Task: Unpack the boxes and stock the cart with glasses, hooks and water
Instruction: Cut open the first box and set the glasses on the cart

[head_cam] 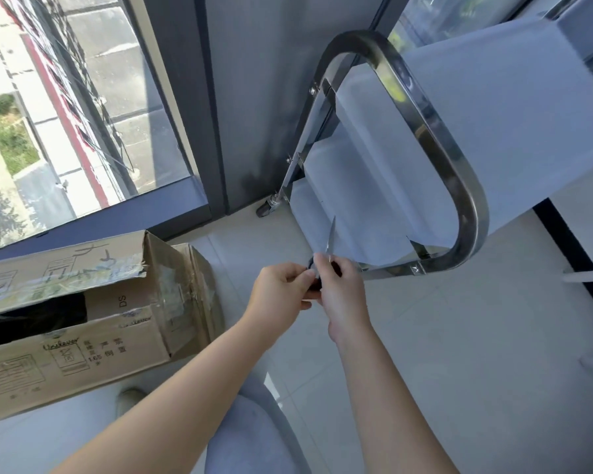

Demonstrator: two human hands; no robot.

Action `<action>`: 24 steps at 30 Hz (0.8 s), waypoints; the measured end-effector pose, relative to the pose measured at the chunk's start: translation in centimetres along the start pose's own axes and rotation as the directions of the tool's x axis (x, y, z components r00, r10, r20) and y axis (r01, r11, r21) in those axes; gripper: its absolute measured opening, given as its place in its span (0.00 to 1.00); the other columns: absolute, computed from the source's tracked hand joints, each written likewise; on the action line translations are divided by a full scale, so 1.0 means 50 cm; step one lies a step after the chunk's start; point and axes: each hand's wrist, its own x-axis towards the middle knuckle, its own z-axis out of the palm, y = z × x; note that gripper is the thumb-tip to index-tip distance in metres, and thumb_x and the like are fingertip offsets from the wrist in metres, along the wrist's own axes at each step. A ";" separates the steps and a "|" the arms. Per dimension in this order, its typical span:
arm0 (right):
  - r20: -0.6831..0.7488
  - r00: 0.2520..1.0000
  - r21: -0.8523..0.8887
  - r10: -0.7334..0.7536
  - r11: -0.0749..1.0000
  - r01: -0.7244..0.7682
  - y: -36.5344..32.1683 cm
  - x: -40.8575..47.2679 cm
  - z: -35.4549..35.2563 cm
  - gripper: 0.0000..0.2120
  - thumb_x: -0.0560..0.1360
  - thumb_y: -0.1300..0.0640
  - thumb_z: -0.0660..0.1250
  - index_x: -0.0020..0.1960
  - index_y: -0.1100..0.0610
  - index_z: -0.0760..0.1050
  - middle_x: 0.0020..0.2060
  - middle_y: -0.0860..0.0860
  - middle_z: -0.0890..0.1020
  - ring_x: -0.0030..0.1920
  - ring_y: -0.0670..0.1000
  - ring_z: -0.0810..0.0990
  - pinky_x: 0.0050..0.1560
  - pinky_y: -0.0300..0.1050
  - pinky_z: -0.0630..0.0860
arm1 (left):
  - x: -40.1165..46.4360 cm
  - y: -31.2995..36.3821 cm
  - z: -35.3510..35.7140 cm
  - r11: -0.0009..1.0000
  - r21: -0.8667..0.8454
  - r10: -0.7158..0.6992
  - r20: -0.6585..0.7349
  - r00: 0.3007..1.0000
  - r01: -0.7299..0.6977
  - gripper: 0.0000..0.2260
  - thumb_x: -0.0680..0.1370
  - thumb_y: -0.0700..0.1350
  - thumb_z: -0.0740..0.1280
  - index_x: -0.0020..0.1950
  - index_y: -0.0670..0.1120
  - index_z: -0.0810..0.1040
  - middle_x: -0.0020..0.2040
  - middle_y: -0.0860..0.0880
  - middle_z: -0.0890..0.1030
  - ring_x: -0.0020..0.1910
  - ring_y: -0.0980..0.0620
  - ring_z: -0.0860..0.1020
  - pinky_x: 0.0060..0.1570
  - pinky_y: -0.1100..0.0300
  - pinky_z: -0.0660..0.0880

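We pinch scissors in both hands; box left of fingers open, cart beyond unstocked

Pale glossy floor tiles meet a dark-framed window showing sunlit paving and greenery outside.

Pale glossy floor tiles meet a large window with a dark frame. Outside, far below, lie paved ground and a patch of grass.
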 end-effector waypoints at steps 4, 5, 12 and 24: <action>0.117 0.993 -0.270 -0.016 0.962 0.047 0.022 0.019 -0.018 0.06 0.78 0.54 0.62 0.43 0.54 0.71 0.36 0.48 0.74 0.35 0.46 0.72 0.35 0.38 0.67 | 0.010 -0.022 0.001 0.989 -0.123 -0.078 0.004 0.997 0.078 0.09 0.80 0.40 0.62 0.42 0.44 0.79 0.39 0.49 0.83 0.41 0.56 0.82 0.37 0.66 0.77; 0.118 0.992 -0.332 -0.041 0.940 0.079 0.029 0.022 -0.021 0.07 0.77 0.53 0.62 0.42 0.54 0.70 0.35 0.48 0.73 0.35 0.47 0.72 0.35 0.38 0.67 | 0.014 -0.025 0.000 0.986 -0.137 -0.097 0.015 0.995 0.098 0.09 0.80 0.40 0.62 0.42 0.44 0.78 0.38 0.50 0.83 0.39 0.57 0.82 0.37 0.66 0.77; 0.004 0.995 -0.533 -0.104 0.841 0.091 0.078 0.078 -0.028 0.12 0.77 0.50 0.63 0.47 0.60 0.70 0.38 0.50 0.73 0.41 0.52 0.72 0.32 0.41 0.63 | 0.048 -0.048 0.011 0.986 0.011 -0.166 0.026 0.986 0.166 0.09 0.81 0.41 0.60 0.42 0.48 0.76 0.45 0.47 0.80 0.45 0.50 0.79 0.42 0.61 0.74; -0.173 0.971 -0.785 -0.162 0.618 -0.036 0.189 0.490 -0.080 0.16 0.80 0.53 0.57 0.60 0.65 0.69 0.60 0.61 0.66 0.51 0.61 0.74 0.51 0.49 0.71 | 0.332 -0.205 0.041 0.816 0.567 -0.164 0.035 0.986 0.116 0.06 0.78 0.43 0.59 0.47 0.48 0.76 0.50 0.44 0.81 0.50 0.43 0.79 0.43 0.56 0.75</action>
